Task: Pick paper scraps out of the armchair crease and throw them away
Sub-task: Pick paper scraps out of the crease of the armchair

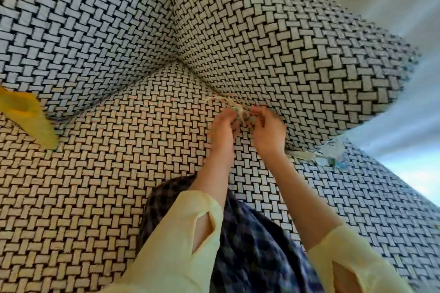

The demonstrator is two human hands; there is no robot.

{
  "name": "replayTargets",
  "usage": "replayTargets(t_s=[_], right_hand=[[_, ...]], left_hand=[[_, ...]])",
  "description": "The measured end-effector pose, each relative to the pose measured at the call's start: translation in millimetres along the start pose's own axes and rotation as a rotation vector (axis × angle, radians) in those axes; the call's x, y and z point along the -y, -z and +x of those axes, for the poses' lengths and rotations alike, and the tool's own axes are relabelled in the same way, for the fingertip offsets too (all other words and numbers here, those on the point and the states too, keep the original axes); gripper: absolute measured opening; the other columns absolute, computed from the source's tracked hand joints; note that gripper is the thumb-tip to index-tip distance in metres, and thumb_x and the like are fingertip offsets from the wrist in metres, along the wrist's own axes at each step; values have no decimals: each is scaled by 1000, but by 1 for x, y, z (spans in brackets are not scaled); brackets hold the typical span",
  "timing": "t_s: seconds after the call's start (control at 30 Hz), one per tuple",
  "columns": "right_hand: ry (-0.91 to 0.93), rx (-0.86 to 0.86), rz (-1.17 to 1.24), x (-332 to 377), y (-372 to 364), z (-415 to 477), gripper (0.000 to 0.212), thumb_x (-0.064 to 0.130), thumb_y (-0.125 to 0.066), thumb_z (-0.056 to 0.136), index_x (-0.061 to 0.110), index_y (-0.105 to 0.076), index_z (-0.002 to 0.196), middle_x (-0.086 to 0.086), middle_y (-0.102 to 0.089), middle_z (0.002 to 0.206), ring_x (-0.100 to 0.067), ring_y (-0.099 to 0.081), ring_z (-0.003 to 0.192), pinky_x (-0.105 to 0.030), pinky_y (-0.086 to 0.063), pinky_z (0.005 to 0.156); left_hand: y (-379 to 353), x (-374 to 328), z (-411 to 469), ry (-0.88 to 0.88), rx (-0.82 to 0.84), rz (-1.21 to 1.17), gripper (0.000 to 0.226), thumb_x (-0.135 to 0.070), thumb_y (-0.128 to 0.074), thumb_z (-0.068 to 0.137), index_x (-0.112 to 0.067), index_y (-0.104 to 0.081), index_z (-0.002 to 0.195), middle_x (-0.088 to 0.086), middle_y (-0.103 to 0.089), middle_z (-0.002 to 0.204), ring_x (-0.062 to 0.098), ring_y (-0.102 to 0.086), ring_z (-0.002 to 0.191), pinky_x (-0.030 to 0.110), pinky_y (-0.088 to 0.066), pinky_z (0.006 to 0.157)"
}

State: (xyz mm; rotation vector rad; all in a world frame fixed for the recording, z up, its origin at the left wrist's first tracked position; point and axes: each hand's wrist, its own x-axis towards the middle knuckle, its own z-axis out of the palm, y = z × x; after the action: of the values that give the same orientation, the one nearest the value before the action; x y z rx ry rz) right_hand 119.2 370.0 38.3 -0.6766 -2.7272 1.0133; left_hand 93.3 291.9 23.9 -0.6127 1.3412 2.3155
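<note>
Pale yellow sleeves (pixel 171 245) and blue plaid fabric (pixel 250 245) overlie the black-and-white basket-weave seat cushion (pixel 95 185). Left hand (pixel 222 131) and right hand (pixel 269 133) meet at the crease under the matching armrest (pixel 285 43), fingers curled, both pinching pale shredded paper scraps (pixel 240 112). Further loose scraps (pixel 326 153) lie in the crease to the right.

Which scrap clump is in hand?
The pale shredded-paper clump pinched between left hand and right hand; the bluish-white paper clump farther right lies untouched.

Blurred paper scraps (pixel 240 112) between left hand (pixel 222 132) and right hand (pixel 269 132), yellow cloth (pixel 26 114) cut off by the left edge
</note>
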Motion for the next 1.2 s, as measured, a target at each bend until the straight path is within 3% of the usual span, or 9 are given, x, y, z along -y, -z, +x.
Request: replayTargets(t_s=[0.13, 0.23, 0.4, 0.53, 0.63, 0.83, 1.0, 1.1, 1.2], right_hand=[[126, 114, -360, -14, -3, 4, 46, -1, -42, 93, 14, -42, 136, -2, -41, 143, -23, -40, 128, -34, -45, 91], [102, 139, -477, -18, -13, 2, 51, 4, -47, 92, 14, -33, 141, -5, -39, 143, -26, -31, 132, -36, -44, 94], [23, 249, -530, -16, -12, 6, 38, 1, -46, 91, 7, -44, 128, -11, -48, 127, -25, -36, 124, -38, -48, 88], [39, 244, -556, -15, -7, 8, 33, 2, -46, 92, 7, -47, 124, -11, -51, 123, -26, -46, 117, -37, -48, 84], [-41, 286, -501, -17, -13, 11, 32, 4, -45, 92, 9, -47, 124, -12, -55, 121, -28, -54, 110, -40, -50, 84], [-11, 208, -552, -18, -10, 15, 24, 7, -42, 95, 11, -52, 116, -8, -63, 112, -27, -61, 99, -32, -47, 74], [86, 92, -514, -7, -4, 18, 22, 19, -39, 98, 11, -52, 113, -9, -65, 104, -29, -63, 92, -29, -40, 64], [128, -24, -375, -2, -2, 21, 27, 29, -36, 99, 15, -54, 115, -5, -66, 101, -25, -63, 88, -29, -43, 63], [186, -80, -102, 3, -4, 22, 25, 28, -43, 97, 14, -61, 108, -3, -66, 99, -21, -62, 87, -29, -46, 66]], left_hand=[[-9, 8, 12, -279, -80, 561, 25, -7, -43, 95, -7, -64, 110, 7, -62, 120, 18, -55, 113, 17, -38, 91], [-8, 13, 23, -418, 4, 929, 27, -8, -42, 96, -10, -62, 115, 7, -63, 119, 18, -57, 108, 7, -33, 79], [-10, 17, 34, -410, 147, 1296, 32, -21, -37, 97, -22, -56, 123, 11, -56, 125, 29, -51, 115, 22, -36, 91], [-22, 9, 32, -444, 176, 1742, 31, -17, -37, 96, -15, -51, 124, 13, -51, 130, 34, -41, 122, 37, -37, 98], [-23, 8, 40, -538, 187, 1899, 30, -17, -40, 95, -14, -52, 122, 12, -55, 128, 34, -43, 120, 38, -38, 96], [-18, 3, 39, -516, 197, 1504, 28, -13, -43, 94, -14, -66, 110, 9, -66, 109, 25, -60, 99, 23, -42, 75], [-10, 0, 37, -505, 103, 1233, 27, -9, -44, 94, -9, -67, 109, 6, -67, 105, 21, -60, 98, 17, -37, 74], [-11, -3, 41, -371, 9, 1007, 26, -13, -44, 95, -7, -67, 108, 5, -65, 100, 17, -57, 94, 19, -40, 75], [-18, -6, 41, -78, 8, 485, 25, -8, -40, 95, -2, -65, 94, 7, -63, 83, 22, -57, 81, 27, -48, 68]])
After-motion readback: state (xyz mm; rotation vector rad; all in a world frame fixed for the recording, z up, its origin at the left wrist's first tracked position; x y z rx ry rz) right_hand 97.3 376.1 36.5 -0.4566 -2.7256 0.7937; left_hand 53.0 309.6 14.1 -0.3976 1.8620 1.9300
